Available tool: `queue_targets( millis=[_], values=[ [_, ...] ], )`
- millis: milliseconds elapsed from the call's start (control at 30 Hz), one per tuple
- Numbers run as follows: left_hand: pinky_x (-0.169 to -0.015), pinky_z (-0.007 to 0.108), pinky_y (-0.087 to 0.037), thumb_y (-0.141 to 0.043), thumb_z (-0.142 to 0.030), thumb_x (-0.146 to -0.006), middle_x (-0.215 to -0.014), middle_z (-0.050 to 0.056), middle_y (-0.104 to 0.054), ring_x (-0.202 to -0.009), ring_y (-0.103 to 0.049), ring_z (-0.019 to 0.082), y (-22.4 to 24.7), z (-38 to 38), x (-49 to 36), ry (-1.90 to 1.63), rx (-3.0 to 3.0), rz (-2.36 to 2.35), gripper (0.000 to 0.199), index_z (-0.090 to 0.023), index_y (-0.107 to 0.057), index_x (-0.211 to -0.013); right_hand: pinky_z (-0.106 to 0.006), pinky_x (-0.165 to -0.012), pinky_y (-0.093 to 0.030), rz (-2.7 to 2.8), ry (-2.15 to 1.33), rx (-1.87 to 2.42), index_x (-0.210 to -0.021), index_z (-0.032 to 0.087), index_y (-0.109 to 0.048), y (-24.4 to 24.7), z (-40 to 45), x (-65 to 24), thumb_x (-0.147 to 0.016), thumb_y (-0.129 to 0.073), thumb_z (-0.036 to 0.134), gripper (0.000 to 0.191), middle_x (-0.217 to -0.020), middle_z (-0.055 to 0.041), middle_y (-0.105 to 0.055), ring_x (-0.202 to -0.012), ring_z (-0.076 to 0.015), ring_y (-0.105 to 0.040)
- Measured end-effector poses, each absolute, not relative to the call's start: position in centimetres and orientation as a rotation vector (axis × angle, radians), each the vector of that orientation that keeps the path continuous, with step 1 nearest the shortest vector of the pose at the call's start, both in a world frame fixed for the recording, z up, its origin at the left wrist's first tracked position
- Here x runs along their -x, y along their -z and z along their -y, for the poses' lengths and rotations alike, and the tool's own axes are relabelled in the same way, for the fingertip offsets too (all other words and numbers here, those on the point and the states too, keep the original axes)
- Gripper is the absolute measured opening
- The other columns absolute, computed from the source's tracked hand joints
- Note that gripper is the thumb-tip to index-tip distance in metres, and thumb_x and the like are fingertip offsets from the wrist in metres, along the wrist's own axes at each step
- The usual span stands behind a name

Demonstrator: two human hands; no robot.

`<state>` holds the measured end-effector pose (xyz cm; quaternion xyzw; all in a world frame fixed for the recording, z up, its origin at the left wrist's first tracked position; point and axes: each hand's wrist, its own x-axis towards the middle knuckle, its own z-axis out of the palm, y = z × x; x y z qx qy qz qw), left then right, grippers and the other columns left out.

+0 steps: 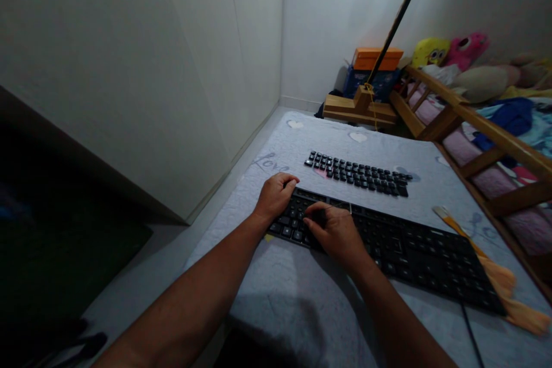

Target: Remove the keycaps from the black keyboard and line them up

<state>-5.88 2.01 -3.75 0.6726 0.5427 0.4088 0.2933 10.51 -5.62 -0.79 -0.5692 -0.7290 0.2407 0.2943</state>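
A black keyboard (425,253) lies at a slant on a pale patterned cloth (276,276); many of its key places look bare, while keys remain at its left end. My left hand (275,194) is closed round the keyboard's upper left corner. Over the left part of the keys, my right hand (334,230) is bent in a pinch, with a thin wire-like tool (350,208) showing at its fingers. The pinched fingertips are close to the keys. Beyond the keyboard, loose black keycaps (357,174) lie in rows on the cloth.
A brush (444,215) and an orange cloth (500,279) lie right of the keyboard, whose cable (472,333) runs toward me. A wooden bed rail (495,121) borders the right side. Behind stand a wooden base with a pole (397,20) and an orange box (377,59). A cabinet (172,69) is left.
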Motion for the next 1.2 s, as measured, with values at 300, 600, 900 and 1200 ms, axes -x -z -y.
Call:
queue_targets(
  millis=[300, 600, 900, 1200],
  values=[
    [-0.091, 0.031, -0.05, -0.051, -0.02, -0.086, -0.096, 0.003, -0.074, -0.096, -0.066, 0.019, 3.4, -1.9, 5.8, -1.07, -1.782, -1.452, 0.022, -0.018, -0.073, -0.089, -0.031, -0.072, -0.051, 2.005, -0.431, 1.448, -0.088, 0.018, -0.068, 2.2, 5.7, -10.3, -0.078, -0.063, 0.018, 0.011, -0.081, -0.0054, -0.072, -0.074, -0.0197, -0.067],
    [-0.09, 0.029, -0.05, -0.052, -0.019, -0.086, -0.097, 0.004, -0.074, -0.095, -0.066, 0.018, 3.5, -2.0, 5.8, -1.092, -1.75, -1.444, 0.021, -0.016, -0.073, -0.09, -0.032, -0.073, -0.049, 2.096, -0.495, 1.362, -0.083, 0.019, -0.064, 1.3, 6.1, -10.4, -0.077, -0.06, 0.014, 0.009, -0.081, -0.0049, -0.068, -0.078, -0.0199, -0.063],
    [-0.091, 0.03, -0.05, -0.053, -0.022, -0.086, -0.096, 0.003, -0.074, -0.096, -0.067, 0.019, 3.7, -2.2, 6.0, -1.093, -1.729, -1.445, 0.02, -0.018, -0.073, -0.089, -0.026, -0.064, -0.043, 1.928, -0.599, 1.388, -0.082, 0.02, -0.055, 0.8, 6.4, -10.6, -0.075, -0.055, 0.019, 0.007, -0.073, -0.0004, -0.062, -0.066, -0.0156, -0.058],
    [-0.091, 0.03, -0.049, -0.052, -0.02, -0.086, -0.096, 0.004, -0.074, -0.095, -0.067, 0.018, 3.8, -2.2, 5.9, -1.116, -1.757, -1.418, 0.021, -0.016, -0.073, -0.089, -0.023, -0.06, -0.042, 1.864, -0.724, 1.484, -0.08, 0.019, -0.059, 0.7, 6.3, -11.2, -0.074, -0.055, 0.019, 0.007, -0.07, 0.0008, -0.061, -0.063, -0.0138, -0.056]
  ],
)
